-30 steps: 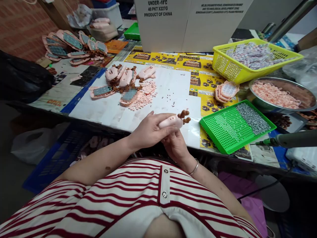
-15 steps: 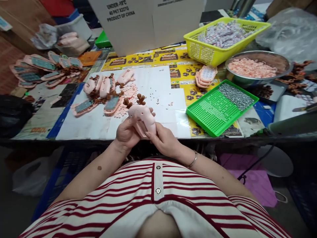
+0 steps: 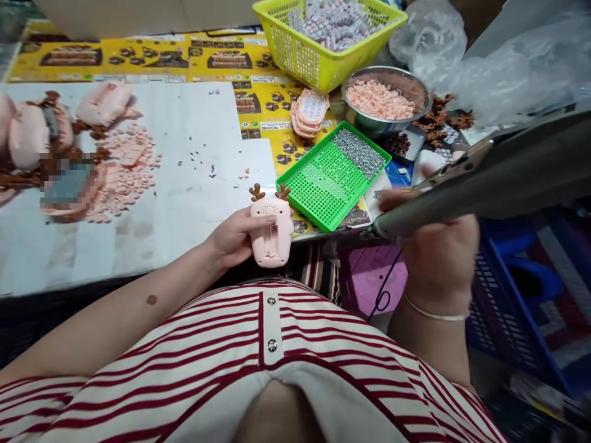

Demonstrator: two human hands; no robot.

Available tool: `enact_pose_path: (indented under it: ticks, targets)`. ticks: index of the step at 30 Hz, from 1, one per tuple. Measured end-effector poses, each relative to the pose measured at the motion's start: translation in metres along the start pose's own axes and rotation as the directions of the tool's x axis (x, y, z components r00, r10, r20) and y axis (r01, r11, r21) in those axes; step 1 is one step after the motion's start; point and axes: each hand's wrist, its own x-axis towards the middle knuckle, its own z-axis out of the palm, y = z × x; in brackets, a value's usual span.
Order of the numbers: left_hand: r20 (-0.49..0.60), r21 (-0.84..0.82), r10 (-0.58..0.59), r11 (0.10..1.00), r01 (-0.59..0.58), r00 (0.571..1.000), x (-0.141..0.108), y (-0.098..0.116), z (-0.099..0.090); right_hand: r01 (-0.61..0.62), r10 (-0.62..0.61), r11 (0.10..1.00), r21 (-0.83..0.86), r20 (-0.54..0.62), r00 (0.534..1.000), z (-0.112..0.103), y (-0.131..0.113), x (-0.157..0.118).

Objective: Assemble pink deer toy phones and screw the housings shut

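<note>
A pink plastic casing (image 3: 271,243) with two brown antlers is held in my left hand (image 3: 235,239), its screw holes and open battery slot facing up. The thumb lies across the casing and the fingers go behind it. Over at the right, my right hand (image 3: 438,252) is wrapped round a long grey tool (image 3: 429,206), which hides part of the fingers. Between the hands, just past the table edge, lies a green perforated tray (image 3: 318,191) with small silver screws (image 3: 362,154) in its far corner.
Pink casings (image 3: 28,135) and small pink parts (image 3: 124,166) lie on white sheets at left. Behind the tray stand a yellow basket (image 3: 314,61) of wrapped pieces and a metal bowl (image 3: 427,101) of pink parts. Pink covers (image 3: 305,126) are stacked beside the bowl.
My right hand has let go of the casing, moved right and taken hold of the grey tool. My left hand still holds the casing, now turned more upright. The view has shifted right.
</note>
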Motion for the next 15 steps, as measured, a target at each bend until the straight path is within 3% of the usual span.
enact_pose_path:
  ticks: [2,4,8,11,15]
  targets:
    - [0.002,0.014,-0.008,1.0,0.008,1.0,0.004,-0.001,0.001,0.013,-0.013,0.997,0.07,0.011,1.0,0.007,0.004,0.013]
    - [-0.012,0.023,0.019,1.0,-0.019,1.0,0.005,-0.002,-0.001,0.099,-0.097,0.985,0.138,-0.022,0.995,0.016,0.008,0.027]
    - [-0.072,0.019,0.061,0.998,-0.06,0.996,0.003,-0.004,-0.004,0.343,-0.322,0.937,0.071,-0.211,0.923,0.028,0.025,0.052]
    - [-0.091,0.014,0.043,0.999,-0.042,0.995,0.002,-0.004,-0.004,0.34,-0.353,0.935,-0.096,-0.249,0.902,0.028,0.048,0.061]
    - [-0.093,0.014,0.018,1.0,-0.017,0.995,0.002,-0.003,-0.003,0.295,-0.324,0.945,-0.141,-0.27,0.907,0.022,0.073,0.064]
